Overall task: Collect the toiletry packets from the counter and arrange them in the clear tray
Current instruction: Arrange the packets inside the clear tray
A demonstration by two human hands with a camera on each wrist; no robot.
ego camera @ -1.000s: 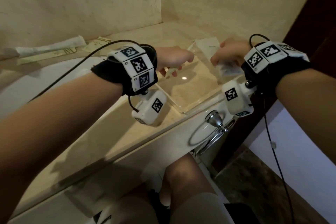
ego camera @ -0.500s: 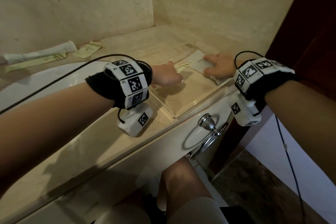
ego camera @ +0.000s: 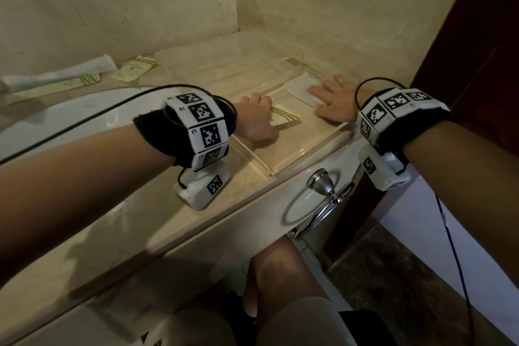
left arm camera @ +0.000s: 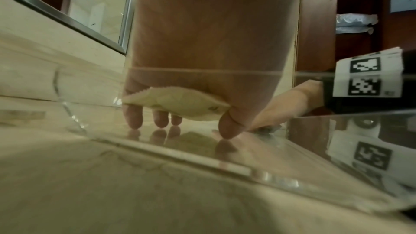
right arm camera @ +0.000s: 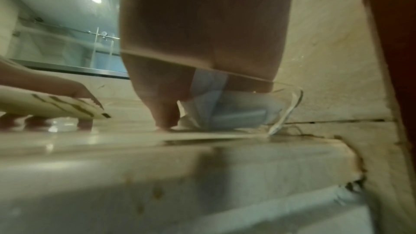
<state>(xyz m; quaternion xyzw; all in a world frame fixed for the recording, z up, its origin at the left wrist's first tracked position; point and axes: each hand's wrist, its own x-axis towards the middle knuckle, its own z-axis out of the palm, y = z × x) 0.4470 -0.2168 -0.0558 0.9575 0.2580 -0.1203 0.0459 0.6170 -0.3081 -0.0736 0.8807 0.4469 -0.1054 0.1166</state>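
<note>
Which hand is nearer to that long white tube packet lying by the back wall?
Left. The left hand holds a yellow packet in the clear tray, toward the white tube packet's side; the right hand presses a white packet farther away.

The marble counter (ego camera: 157, 222) carries the clear tray (ego camera: 306, 154) near its right end, and 3 packets (ego camera: 134, 69) by the back wall at the left, well apart.
</note>
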